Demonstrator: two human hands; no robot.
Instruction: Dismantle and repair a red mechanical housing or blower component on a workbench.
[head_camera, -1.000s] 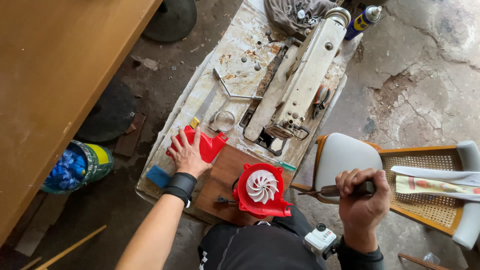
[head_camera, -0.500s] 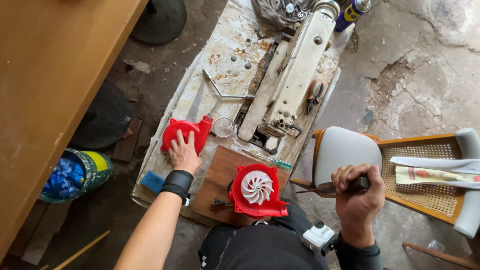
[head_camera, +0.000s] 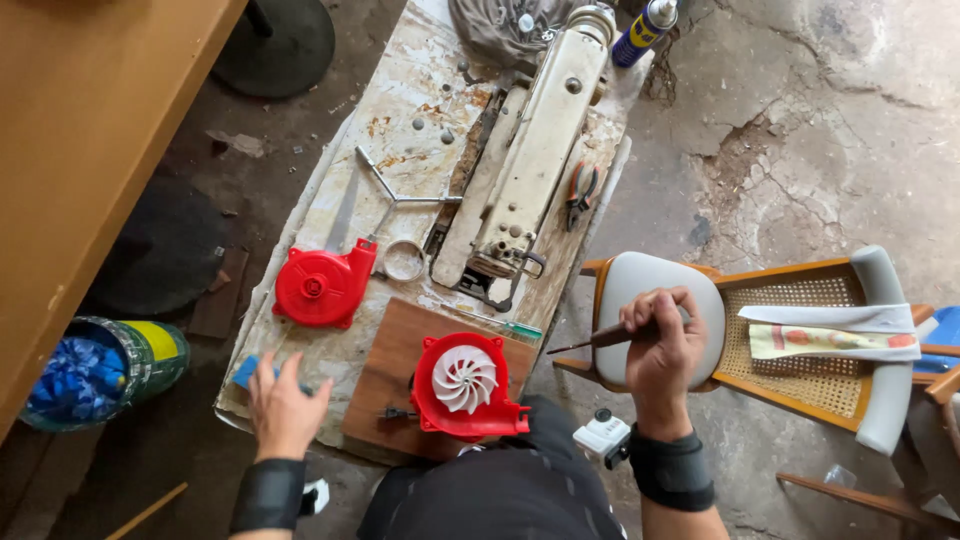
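Observation:
My right hand (head_camera: 660, 340) is closed around the dark handle of a screwdriver (head_camera: 590, 340), whose thin shaft points left towards the workbench. A red blower housing with a white fan wheel (head_camera: 463, 385) rests on a brown wooden board (head_camera: 385, 375) at the bench's near edge. My left hand (head_camera: 283, 405) hovers open near the bench's front left corner, over a small blue object (head_camera: 246, 370). Beyond it lies a red blower cover (head_camera: 320, 287), free of my hand.
A cream sewing machine (head_camera: 535, 150) lies on its side along the stained white bench (head_camera: 400, 110), with pliers (head_camera: 580, 195), a metal ring (head_camera: 404, 260), a cross-shaped wrench (head_camera: 392, 198) and a spray can (head_camera: 645, 30). A cane-seated chair (head_camera: 790, 340) stands right, a wooden table (head_camera: 80, 130) left.
My left hand has let go of the red cover and drawn back towards the bench's near corner. My right hand has lifted the screwdriver slightly, tip now pointing towards the bench.

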